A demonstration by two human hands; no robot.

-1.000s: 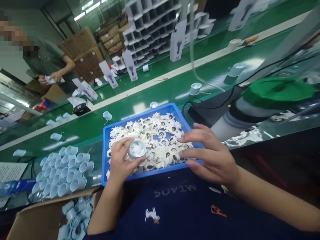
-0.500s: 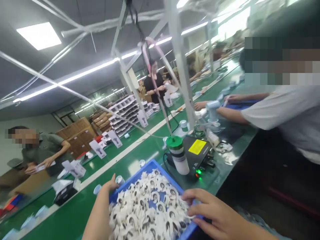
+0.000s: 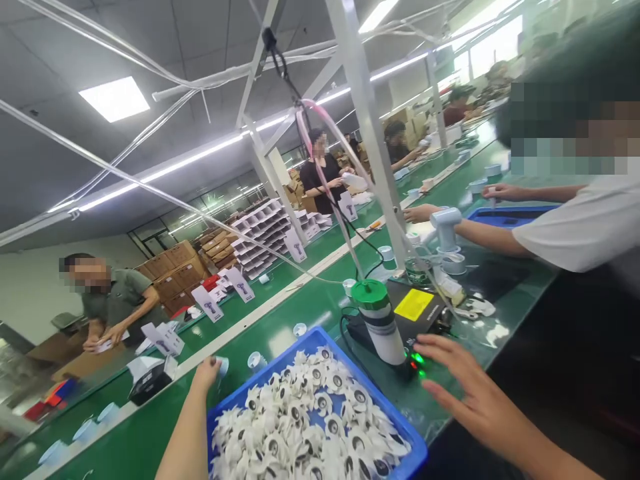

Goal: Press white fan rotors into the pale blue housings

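Note:
A blue tray full of small white fan-shaped parts sits in front of me on the green bench. My left hand reaches past the tray's far left corner and closes on a small white cup. My right hand hovers to the right of the tray with fingers spread, holding nothing, its fingertips near a black device with a yellow label and green lights. A white bottle-shaped tool with a green cap stands between tray and device.
More small white cups stand along the green belt. A person's arm to my right holds a white handheld device by another blue tray. Other people work across the line beside white cartons. Metal frame posts and hoses hang overhead.
The view lifted from the tray to the whole line. My left hand carried the white cup from over the tray out to the belt. My right hand left the tray's edge and moved right.

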